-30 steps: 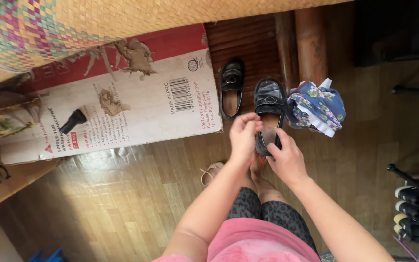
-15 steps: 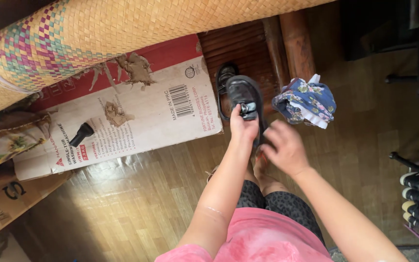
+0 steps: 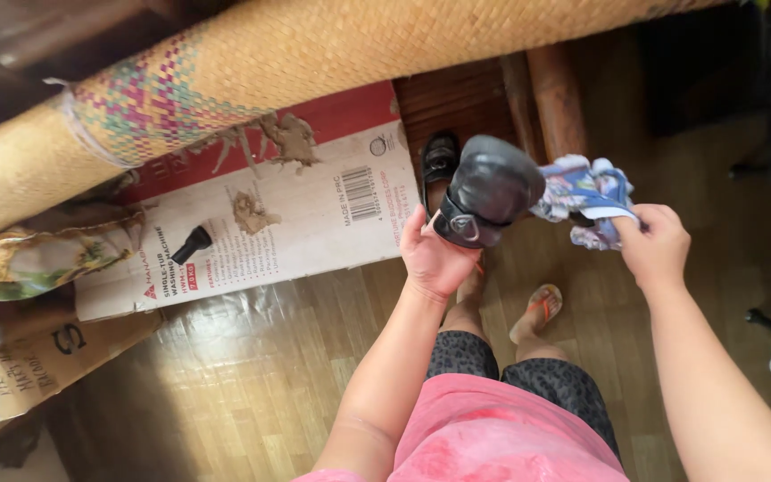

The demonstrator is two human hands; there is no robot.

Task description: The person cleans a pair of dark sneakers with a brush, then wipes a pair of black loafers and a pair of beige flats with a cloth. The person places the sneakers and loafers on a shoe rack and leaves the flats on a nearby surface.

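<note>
Black leather shoe (image 3: 485, 189) is lifted above the wooden floor (image 3: 252, 384), the left hand (image 3: 436, 257) closed around its heel; the right hand (image 3: 655, 243) pinches a blue patterned cloth (image 3: 582, 195) beside it

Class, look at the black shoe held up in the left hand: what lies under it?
Under the black shoe a second black shoe lies on the wooden floor; the floor directly beneath is covered.

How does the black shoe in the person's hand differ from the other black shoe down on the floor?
The held black shoe is lifted in the left hand, tipped up; the floor shoe lies flat on dark boards. The held shoe shows whole, while the floor shoe is partly hidden behind it. Both look black and strapped.
</note>
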